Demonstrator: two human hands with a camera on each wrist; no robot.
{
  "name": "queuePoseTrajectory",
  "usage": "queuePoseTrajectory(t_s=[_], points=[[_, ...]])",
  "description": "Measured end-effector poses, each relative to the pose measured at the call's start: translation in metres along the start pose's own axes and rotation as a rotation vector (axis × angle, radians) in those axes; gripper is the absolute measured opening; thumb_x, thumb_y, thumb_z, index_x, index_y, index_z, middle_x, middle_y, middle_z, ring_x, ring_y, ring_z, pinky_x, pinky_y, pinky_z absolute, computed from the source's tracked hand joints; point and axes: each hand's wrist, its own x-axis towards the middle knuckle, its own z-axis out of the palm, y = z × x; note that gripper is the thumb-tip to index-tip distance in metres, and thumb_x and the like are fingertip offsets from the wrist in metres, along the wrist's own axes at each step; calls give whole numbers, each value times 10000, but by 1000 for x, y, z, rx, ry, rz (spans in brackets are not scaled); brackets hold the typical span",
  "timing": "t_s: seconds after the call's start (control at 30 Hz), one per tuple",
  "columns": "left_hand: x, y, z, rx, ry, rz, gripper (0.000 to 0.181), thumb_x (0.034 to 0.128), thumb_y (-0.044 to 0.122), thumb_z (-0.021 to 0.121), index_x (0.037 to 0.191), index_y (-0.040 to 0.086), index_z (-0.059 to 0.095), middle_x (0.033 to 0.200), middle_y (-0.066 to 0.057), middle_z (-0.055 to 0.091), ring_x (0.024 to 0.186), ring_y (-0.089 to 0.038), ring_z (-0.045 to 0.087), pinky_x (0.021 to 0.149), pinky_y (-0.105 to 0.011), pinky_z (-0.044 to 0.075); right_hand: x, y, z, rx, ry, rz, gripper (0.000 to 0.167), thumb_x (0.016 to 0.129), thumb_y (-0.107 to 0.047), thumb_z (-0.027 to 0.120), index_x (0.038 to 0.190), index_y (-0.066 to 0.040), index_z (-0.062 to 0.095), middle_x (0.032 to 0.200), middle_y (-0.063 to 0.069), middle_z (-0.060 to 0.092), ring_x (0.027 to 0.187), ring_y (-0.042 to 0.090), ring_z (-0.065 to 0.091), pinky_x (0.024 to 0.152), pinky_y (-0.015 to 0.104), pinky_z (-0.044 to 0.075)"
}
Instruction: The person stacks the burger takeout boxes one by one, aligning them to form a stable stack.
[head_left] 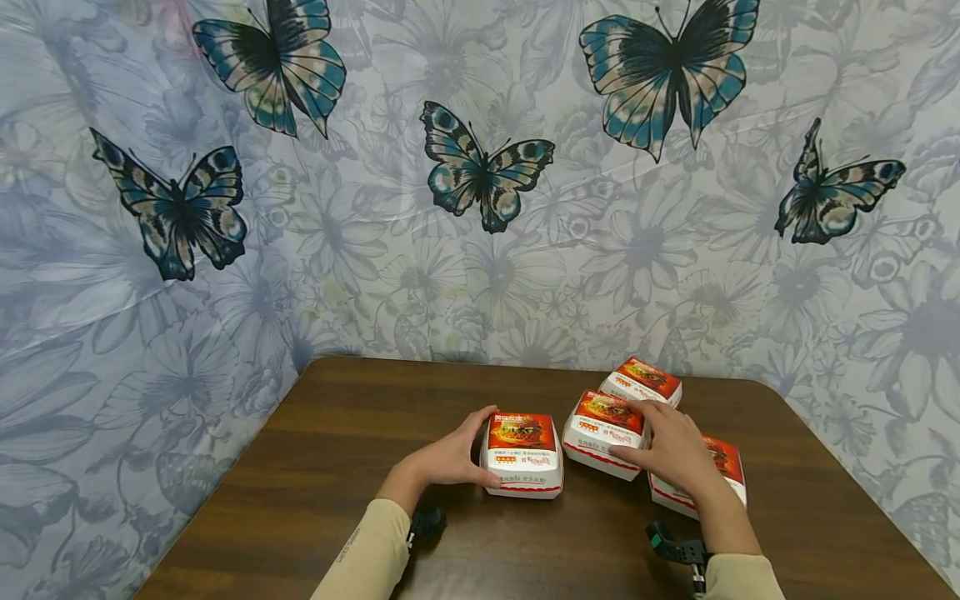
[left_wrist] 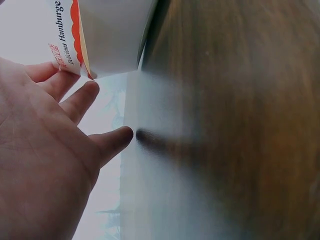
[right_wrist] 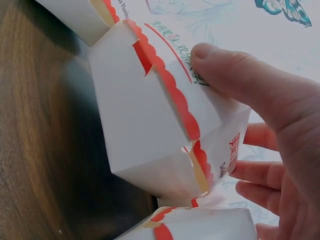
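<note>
At the table's middle stands a white and red hamburger box (head_left: pixel 522 457) with a burger picture on its lid. My left hand (head_left: pixel 447 452) holds its left side, thumb at the near corner, index finger at the far corner. In the left wrist view, fingertips meet the box's printed side (left_wrist: pixel 64 35) and the little finger (left_wrist: pixel 112 142) sticks out near the tabletop. My right hand (head_left: pixel 675 446) grips a second, angled hamburger box (head_left: pixel 600 429). The right wrist view shows the thumb (right_wrist: pixel 225 65) on its front and fingers at its side; whether it touches the table I cannot tell.
Two more hamburger boxes are close to the right hand: one behind (head_left: pixel 648 377), one at the right (head_left: pixel 727 462), partly covered by the hand. A brown wooden table (head_left: pixel 315 483) bears everything. Behind it hangs a cloth (head_left: pixel 360 275) with butterflies and flowers.
</note>
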Motion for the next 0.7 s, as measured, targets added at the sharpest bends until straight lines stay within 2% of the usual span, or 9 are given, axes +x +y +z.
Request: queuePoseTrajectory(t_s=[0.17, 0.37, 0.5, 0.7], points=[[1, 0, 0, 8, 4, 2, 1192, 752, 441, 851, 1606, 149, 72, 1648, -88, 159, 1497, -290, 246, 1193, -570, 268, 1, 0, -3, 27, 18, 18, 894, 776, -690, 721, 1430, -113, 525, 1444, 261, 484, 1300, 507, 451, 1057, 694, 324], [1, -1, 1, 6, 10, 22, 1184, 752, 411, 859, 1606, 137, 86, 1643, -103, 169, 1495, -291, 251, 1188, -568, 275, 3, -1, -6, 47, 33, 49, 931, 769, -729, 699, 1457, -137, 490, 1476, 253, 428, 1280, 526, 455, 996, 700, 385], [2, -1, 1, 9, 11, 28, 1179, 750, 423, 859, 1607, 151, 98, 1641, -100, 176, 1487, -294, 264, 1182, -571, 286, 3, -3, -7, 74, 55, 69, 937, 769, -718, 710, 1469, -145, 468, 1484, 240, 407, 1307, 493, 444, 978, 694, 408], [3, -2, 1, 21, 7, 27, 1183, 742, 450, 860, 1608, 176, 103, 1640, -80, 184, 1480, -284, 275, 1181, -563, 294, 4, -8, -11, 133, 88, 53, 911, 781, -667, 739, 1475, -148, 456, 1499, 217, 387, 1329, 443, 424, 975, 668, 435]])
